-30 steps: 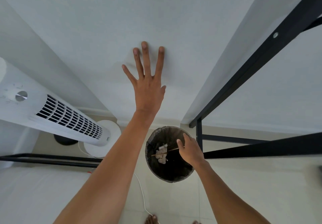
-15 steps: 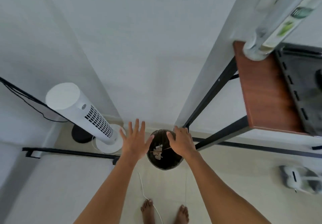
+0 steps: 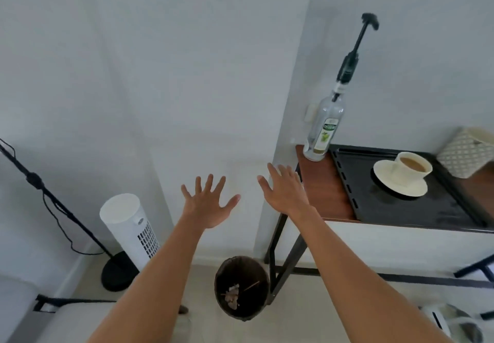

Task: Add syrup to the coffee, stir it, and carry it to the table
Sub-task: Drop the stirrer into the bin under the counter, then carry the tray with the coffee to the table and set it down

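**Reaching with empty hands toward the coffee station**

Both hands are held out in front of the body with nothing gripped: the left hand [image 3: 209, 203] and the right hand [image 3: 286, 191] are raised palm-down, fingers [image 3: 272, 170] spread apart. Such a pose suggests that neither bottle nor cup has been taken up yet.

The syrup bottle [image 3: 324, 129] serves as landmark. It stands upright at the counter [image 3: 320, 190] corner, its long axis near vertical, leaning slightly in this wide-angle view, with the black pump [image 3: 350, 59] pointing upward. The right hand is seen below and left of it, apart. The coffee cup [image 3: 413, 169] is placed right of the bottle on a saucer [image 3: 398, 185], mouth upward, on a black tray [image 3: 401, 209], presumably so that it can be carried. A waste bin [image 3: 242, 286] stands on the floor, well below the bottle.
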Motion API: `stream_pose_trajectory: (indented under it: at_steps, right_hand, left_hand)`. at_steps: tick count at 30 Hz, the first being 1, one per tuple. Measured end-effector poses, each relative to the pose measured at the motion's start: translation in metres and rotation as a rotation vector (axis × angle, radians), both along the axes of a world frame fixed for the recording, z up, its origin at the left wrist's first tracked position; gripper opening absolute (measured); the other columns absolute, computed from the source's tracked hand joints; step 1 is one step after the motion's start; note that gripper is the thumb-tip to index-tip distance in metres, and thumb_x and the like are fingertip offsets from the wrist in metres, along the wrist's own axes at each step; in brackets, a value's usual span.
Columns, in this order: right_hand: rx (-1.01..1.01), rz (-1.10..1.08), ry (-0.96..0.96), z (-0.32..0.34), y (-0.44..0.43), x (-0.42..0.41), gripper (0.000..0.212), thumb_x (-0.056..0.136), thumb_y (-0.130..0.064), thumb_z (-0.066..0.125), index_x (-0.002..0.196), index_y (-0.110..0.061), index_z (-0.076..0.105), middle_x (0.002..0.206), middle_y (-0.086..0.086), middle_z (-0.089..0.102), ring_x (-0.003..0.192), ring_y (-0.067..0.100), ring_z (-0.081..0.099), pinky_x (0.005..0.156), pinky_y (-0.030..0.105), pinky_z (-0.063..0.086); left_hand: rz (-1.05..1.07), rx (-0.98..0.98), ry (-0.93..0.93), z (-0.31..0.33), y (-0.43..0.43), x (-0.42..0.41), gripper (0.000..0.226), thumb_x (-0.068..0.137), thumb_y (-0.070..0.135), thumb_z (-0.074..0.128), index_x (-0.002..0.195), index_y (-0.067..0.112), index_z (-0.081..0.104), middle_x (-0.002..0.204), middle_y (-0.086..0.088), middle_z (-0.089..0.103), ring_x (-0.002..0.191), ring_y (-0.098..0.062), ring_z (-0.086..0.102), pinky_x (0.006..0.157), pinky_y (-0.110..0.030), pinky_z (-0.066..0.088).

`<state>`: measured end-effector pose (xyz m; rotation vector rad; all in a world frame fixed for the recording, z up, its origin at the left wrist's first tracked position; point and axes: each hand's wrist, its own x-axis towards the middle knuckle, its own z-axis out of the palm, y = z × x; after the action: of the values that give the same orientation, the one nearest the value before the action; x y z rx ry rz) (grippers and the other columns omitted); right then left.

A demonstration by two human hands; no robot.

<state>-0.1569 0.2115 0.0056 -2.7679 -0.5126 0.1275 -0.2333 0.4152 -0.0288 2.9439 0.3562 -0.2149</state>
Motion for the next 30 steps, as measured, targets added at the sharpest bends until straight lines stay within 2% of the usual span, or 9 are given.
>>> stream_pose_trajectory:
  at_steps: [2,5,14,19,21,24,30]
  right_hand:
    - [-0.010,-0.042,-0.041,0.016,-0.024,0.005,0.071,0.104,-0.061,0.023,0.165,-0.024,0.015,0.172,0.014,0.012,0.159,0.034,-0.001,0.129,0.050,0.001]
    - [-0.021,-0.088,-0.112,0.033,-0.076,0.009,0.073,0.102,-0.063,0.025,0.164,-0.026,0.014,0.172,0.013,0.012,0.159,0.037,0.001,0.128,0.054,0.003]
    - [0.029,-0.311,-0.245,0.050,-0.256,0.021,0.073,0.102,-0.063,0.031,0.161,-0.020,0.028,0.162,0.017,0.035,0.154,0.036,0.020,0.126,0.055,0.011]
    - [0.106,-0.379,-0.230,0.043,-0.346,0.039,0.059,0.104,-0.053,0.038,0.152,-0.018,0.042,0.154,0.018,0.045,0.149,0.038,0.030,0.124,0.056,0.020]
    - [0.082,-0.414,-0.207,0.038,-0.376,0.045,0.063,0.105,-0.053,0.036,0.155,-0.015,0.039,0.155,0.019,0.045,0.149,0.037,0.032,0.123,0.055,0.023]
    - [0.081,-0.443,-0.154,0.030,-0.416,0.057,0.067,0.106,-0.054,0.033,0.160,-0.013,0.032,0.160,0.023,0.038,0.152,0.038,0.027,0.124,0.055,0.021]
    - [0.131,-0.468,-0.087,0.019,-0.467,0.101,0.065,0.107,-0.049,0.036,0.161,-0.013,0.029,0.159,0.023,0.036,0.149,0.040,0.031,0.121,0.054,0.028]
  left_hand:
    - [-0.025,-0.003,-0.019,0.015,-0.018,0.009,0.094,0.078,0.087,-0.002,0.159,0.039,-0.004,0.170,0.002,-0.006,0.155,-0.032,-0.008,0.115,-0.067,-0.005]
    - [-0.094,0.008,-0.044,0.031,-0.062,0.022,0.093,0.081,0.086,0.001,0.160,0.036,-0.005,0.170,0.000,-0.004,0.155,-0.032,-0.005,0.116,-0.066,-0.003]
    - [-0.140,0.016,-0.134,0.039,-0.230,0.058,0.089,0.087,0.081,0.006,0.161,0.032,0.000,0.170,-0.011,0.005,0.155,-0.035,-0.001,0.121,-0.057,-0.003]
    - [-0.089,-0.089,-0.125,0.041,-0.301,0.080,0.088,0.088,0.080,0.010,0.161,0.032,0.000,0.169,-0.014,0.008,0.155,-0.036,0.005,0.122,-0.054,0.006]
    - [-0.066,-0.123,-0.112,0.043,-0.321,0.086,0.087,0.089,0.080,0.010,0.161,0.032,0.000,0.168,-0.015,0.010,0.154,-0.038,0.008,0.121,-0.054,0.010]
    - [-0.027,-0.156,-0.119,0.046,-0.342,0.097,0.087,0.089,0.080,0.013,0.161,0.032,0.002,0.168,-0.016,0.014,0.153,-0.038,0.013,0.120,-0.055,0.014]
    - [0.079,-0.203,-0.110,0.040,-0.363,0.133,0.082,0.095,0.072,0.023,0.161,0.028,0.005,0.165,-0.019,0.020,0.150,-0.039,0.024,0.116,-0.055,0.024]
